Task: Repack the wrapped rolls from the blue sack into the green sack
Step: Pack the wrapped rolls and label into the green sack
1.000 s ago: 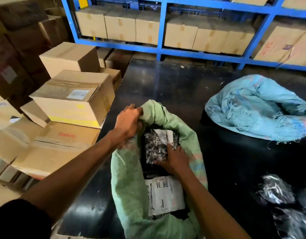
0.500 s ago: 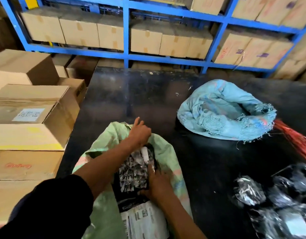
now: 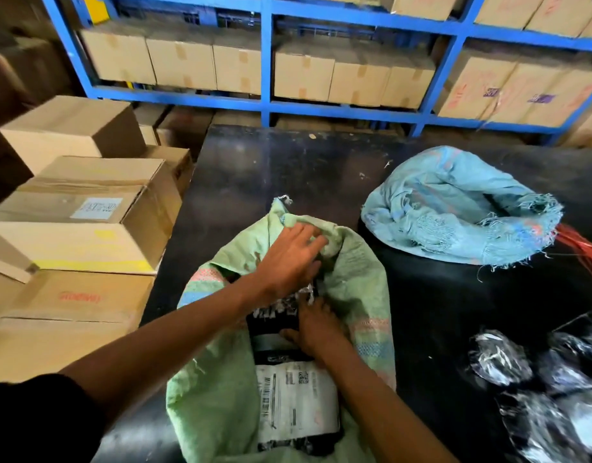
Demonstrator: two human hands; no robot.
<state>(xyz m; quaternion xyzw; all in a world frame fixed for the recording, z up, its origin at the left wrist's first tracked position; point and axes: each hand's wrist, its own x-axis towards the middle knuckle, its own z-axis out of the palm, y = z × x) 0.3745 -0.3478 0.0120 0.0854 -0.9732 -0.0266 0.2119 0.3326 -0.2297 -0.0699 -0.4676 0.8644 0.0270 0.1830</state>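
Lying slack on the glossy black bench (image 3: 287, 168), the green sack (image 3: 358, 282) is coarse woven plastic with faded pink and blue stripes and a frayed mouth. The left hand (image 3: 287, 262) reaches across that mouth, fingers extended and loosely spread over the crumpled far rim, pressing on the weave rather than curling round it. The right hand (image 3: 316, 330) sits inside the opening, fingers bent down against a wrapped roll (image 3: 274, 312) in crinkled black film; how firm its grip is I cannot tell. Nearer lies a flat parcel (image 3: 296, 402) bearing a white barcode label. The blue sack (image 3: 455, 208), same rough weave, slumps in soft folds well apart to the right, its edge ragged. More shiny black wrapped rolls (image 3: 501, 362) cluster at the bench's right. Taped cardboard boxes (image 3: 87, 208) stack left.
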